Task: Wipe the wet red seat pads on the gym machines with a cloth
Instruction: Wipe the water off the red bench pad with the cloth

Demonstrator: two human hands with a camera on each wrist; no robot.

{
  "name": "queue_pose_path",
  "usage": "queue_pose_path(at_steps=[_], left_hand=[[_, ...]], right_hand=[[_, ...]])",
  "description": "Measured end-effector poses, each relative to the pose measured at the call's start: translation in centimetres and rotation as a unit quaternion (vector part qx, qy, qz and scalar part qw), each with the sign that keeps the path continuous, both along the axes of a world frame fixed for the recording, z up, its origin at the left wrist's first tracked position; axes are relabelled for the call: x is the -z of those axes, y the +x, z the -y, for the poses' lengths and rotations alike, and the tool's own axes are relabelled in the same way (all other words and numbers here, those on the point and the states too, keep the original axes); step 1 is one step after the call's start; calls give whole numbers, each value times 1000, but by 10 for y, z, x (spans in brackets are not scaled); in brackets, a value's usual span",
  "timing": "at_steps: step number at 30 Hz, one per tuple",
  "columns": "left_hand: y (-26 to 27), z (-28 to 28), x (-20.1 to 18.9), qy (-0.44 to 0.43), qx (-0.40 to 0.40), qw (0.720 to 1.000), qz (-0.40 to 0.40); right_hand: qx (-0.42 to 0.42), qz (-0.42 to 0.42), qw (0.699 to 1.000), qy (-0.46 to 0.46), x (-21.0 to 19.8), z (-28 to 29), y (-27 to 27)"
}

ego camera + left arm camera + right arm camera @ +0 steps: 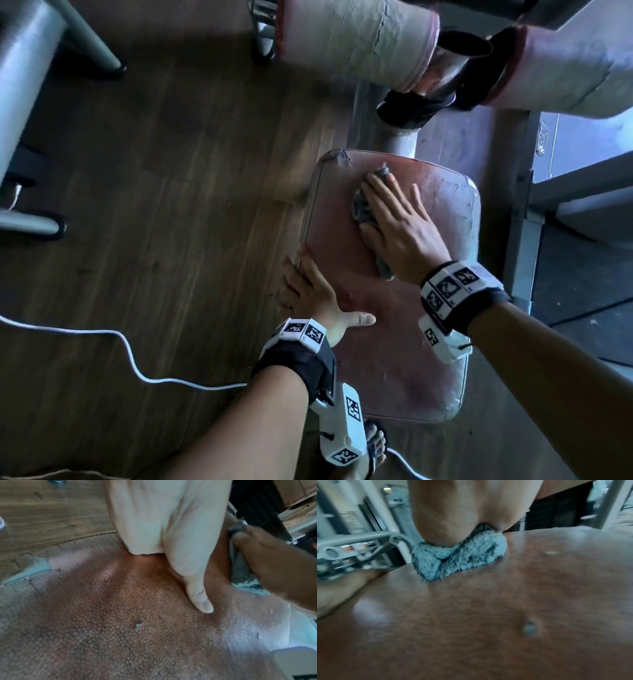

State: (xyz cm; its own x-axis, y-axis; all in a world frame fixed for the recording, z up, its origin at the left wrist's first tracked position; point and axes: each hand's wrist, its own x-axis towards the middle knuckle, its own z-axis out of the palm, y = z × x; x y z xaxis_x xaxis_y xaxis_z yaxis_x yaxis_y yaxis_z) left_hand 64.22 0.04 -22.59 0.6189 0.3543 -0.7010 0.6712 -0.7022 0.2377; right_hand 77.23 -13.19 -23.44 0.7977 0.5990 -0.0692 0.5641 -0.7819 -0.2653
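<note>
A worn red seat pad (pixel 428 359) fills the middle of the head view, cracked at its corners. My right hand (pixel 394 219) lies flat with straight fingers on a grey fluffy cloth (pixel 363 209), pressing it onto the pad's far half. In the right wrist view the cloth (pixel 460 555) bunches under the palm on the pad (pixel 505 615). My left hand (pixel 308 291) rests on the pad's left edge, fingers over the side, thumb (pixel 200 599) lying on the textured pad surface (pixel 120 615). The left wrist view also catches the right hand (pixel 278 563) on the cloth (pixel 240 566).
Two cracked pale roller pads (pixel 356 37) and a grey post (pixel 404 140) stand beyond the seat. Grey machine frame legs (pixel 30 113) are at the left on the wooden floor (pixel 171 205). A white cable (pixel 130 356) trails across the floor. My sandalled foot (pixel 375 445) is below the seat.
</note>
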Motion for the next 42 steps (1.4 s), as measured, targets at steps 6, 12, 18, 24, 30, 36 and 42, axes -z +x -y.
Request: queue_pose_path(at_steps=[6,12,18,24,30,36,42], left_hand=[[2,-2,0,-16,7,1000,-7],[1,-2,5,0,-1,1000,9],[0,-6,10,-42,-18,999,12],[-1,-4,13,-58,-31,998,17],[0,-3,9,-23,1,1000,16],[0,-5,8,-25,6,999,23],[0,-8,7,-40,25,999,25]], right_hand=[[233,-20,972,18,10,62,-3],[323,-39,945,4,11,46,6],[298,-43,953,38,8,10,43],[80,-45,995,32,-6,-47,35],[123,-78,989,35,-27,-32,22],[251,-171,948,98,-41,15,31],[292,5,932,217,-80,57,34]])
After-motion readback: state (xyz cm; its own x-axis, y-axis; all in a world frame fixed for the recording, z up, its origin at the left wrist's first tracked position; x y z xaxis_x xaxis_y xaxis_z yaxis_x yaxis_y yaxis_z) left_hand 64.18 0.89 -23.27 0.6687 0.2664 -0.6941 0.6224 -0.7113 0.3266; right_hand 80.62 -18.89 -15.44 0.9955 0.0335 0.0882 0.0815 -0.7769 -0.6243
